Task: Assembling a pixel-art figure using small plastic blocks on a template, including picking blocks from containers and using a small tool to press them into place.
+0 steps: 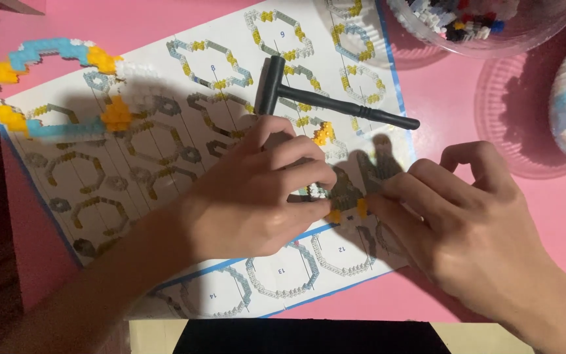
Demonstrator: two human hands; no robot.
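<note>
My left hand (257,196) and my right hand (466,223) meet over a printed instruction sheet (165,131) on a pink table. Between their fingertips they pinch a small assembly of tiny building blocks (345,208), yellow and pale, mostly hidden by the fingers. A small yellow block cluster (323,134) lies on the sheet just above my left hand. A black plastic hammer (316,98) rests on the sheet beyond both hands.
A partly built chain of blue, yellow and white blocks (47,72) curves over the sheet's far left corner. Clear tubs of mixed small blocks (473,23) stand at the far right, with a clear lid (525,111) lying beside them. A dark edge runs along the left.
</note>
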